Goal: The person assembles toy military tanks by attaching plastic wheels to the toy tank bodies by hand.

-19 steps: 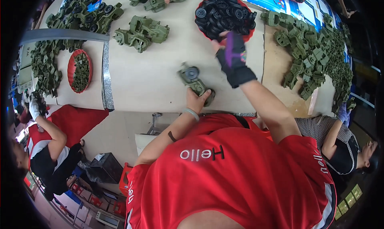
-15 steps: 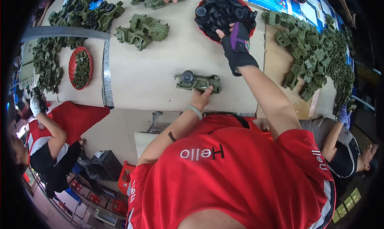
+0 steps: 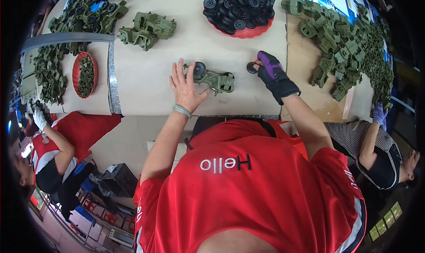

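An olive-green toy jeep (image 3: 217,80) lies on the table in front of me, with a black wheel (image 3: 199,68) at its upper left end. Beside that end, my left hand (image 3: 188,91) is open, fingers spread, its fingertips close to the wheel. To the right of the jeep, my right hand (image 3: 275,76), in a black and purple fingerless glove, pinches a loose black wheel (image 3: 252,67) just over the table. Farther back stands a red basket (image 3: 249,33) heaped with black wheels (image 3: 239,9).
Several green jeep bodies (image 3: 148,29) lie at the back left, and a large heap of green parts (image 3: 338,51) spreads at the right. A red basket (image 3: 76,76) of small green parts stands left. Co-workers sit on both sides; one purple-gloved hand (image 3: 379,113) shows at the right.
My right hand has come back from the wheel basket with a wheel. My left hand has let go of the jeep's right part and moved left, spreading its fingers. The view has shifted slightly.
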Demonstrator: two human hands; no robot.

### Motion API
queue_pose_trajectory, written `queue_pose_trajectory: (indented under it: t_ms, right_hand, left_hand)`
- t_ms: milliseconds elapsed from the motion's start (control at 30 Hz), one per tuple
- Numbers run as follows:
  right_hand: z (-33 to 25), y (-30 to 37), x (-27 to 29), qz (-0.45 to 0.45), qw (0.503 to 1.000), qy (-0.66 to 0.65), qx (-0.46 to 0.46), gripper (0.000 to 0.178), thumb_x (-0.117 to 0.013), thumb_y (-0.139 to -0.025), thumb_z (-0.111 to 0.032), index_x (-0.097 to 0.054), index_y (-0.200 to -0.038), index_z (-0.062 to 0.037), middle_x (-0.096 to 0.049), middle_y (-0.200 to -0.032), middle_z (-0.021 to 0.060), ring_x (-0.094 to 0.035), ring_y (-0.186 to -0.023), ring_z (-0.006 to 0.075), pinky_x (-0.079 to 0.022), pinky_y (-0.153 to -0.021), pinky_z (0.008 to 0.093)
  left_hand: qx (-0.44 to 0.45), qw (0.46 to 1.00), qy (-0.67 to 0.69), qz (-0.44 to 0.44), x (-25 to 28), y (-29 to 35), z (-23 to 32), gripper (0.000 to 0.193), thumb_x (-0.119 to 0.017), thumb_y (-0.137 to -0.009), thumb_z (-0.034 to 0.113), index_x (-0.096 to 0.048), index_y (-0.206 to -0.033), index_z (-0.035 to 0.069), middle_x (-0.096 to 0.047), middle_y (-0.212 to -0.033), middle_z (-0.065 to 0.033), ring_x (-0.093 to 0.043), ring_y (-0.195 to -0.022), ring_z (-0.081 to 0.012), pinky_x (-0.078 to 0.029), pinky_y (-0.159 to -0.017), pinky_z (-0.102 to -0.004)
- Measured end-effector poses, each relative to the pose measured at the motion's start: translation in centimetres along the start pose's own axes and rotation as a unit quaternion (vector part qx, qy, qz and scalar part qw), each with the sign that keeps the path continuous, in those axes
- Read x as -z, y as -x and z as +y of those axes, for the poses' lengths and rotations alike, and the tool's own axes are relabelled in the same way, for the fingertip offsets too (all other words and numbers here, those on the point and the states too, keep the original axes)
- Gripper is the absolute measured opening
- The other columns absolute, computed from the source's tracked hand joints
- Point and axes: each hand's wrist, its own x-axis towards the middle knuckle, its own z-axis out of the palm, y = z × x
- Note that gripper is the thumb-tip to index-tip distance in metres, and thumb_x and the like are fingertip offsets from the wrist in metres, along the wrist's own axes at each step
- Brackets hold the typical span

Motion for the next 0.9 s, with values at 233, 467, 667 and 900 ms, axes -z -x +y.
queue_pose_trajectory:
  t_ms: [233, 467, 667, 900]
  right_hand:
    - [-2.3, 2.2, 0.8, -0.024, 0.952, 0.279, 0.121, 0.03, -0.075, -0.08, -0.014, -0.064, -0.106, -0.0051, -0.068, -0.112, 0.0208, -0.064, -0.111, 0.0409, -0.052, -0.094, 0.0514]
    - [-1.7, 2.9, 1.2, -0.072, 0.913, 0.356, 0.184, 0.034, -0.076, -0.075, -0.016, -0.062, -0.105, -0.0067, -0.067, -0.117, 0.0208, -0.063, -0.111, 0.0414, -0.051, -0.094, 0.0511]
    - [-2.1, 3.1, 1.5, -0.118, 0.948, 0.26, 0.141, 0.033, -0.075, -0.079, -0.012, -0.065, -0.109, -0.0074, -0.067, -0.11, 0.0178, -0.064, -0.109, 0.0384, -0.051, -0.092, 0.0505]
    - [-9.0, 2.5, 0.2, -0.157, 0.913, 0.175, 0.334, 0.05, -0.081, -0.078, -0.012, -0.066, -0.125, -0.0069, -0.067, -0.11, 0.013, -0.062, -0.105, 0.0368, -0.051, -0.092, 0.0456]
  left_hand:
    - [-0.102, 0.969, -0.141, -0.176, -1.3, -2.9, -1.7, 0.099, -0.094, -0.066, 0.029, -0.048, -0.153, 0.03, -0.034, -0.16, -0.0123, -0.031, -0.152, -0.0414, -0.031, -0.115, -0.0701]
    - [-0.018, 0.964, -0.154, -0.214, -2.2, 1.7, 0.4, 0.082, -0.089, -0.072, 0.036, -0.052, -0.145, 0.03, -0.046, -0.143, -0.0135, -0.053, -0.127, -0.0329, -0.043, -0.102, -0.0584]
    - [-0.023, 0.982, -0.14, -0.127, -3.9, 2.7, -0.8, 0.074, -0.088, -0.075, 0.036, -0.054, -0.141, 0.028, -0.046, -0.143, -0.0142, -0.054, -0.125, -0.0341, -0.038, -0.112, -0.0574]
    - [-0.017, 0.979, -0.137, -0.147, -3.3, 2.6, -0.3, 0.071, -0.087, -0.077, 0.032, -0.055, -0.14, 0.025, -0.045, -0.141, -0.0134, -0.054, -0.125, -0.0348, -0.038, -0.112, -0.0537]
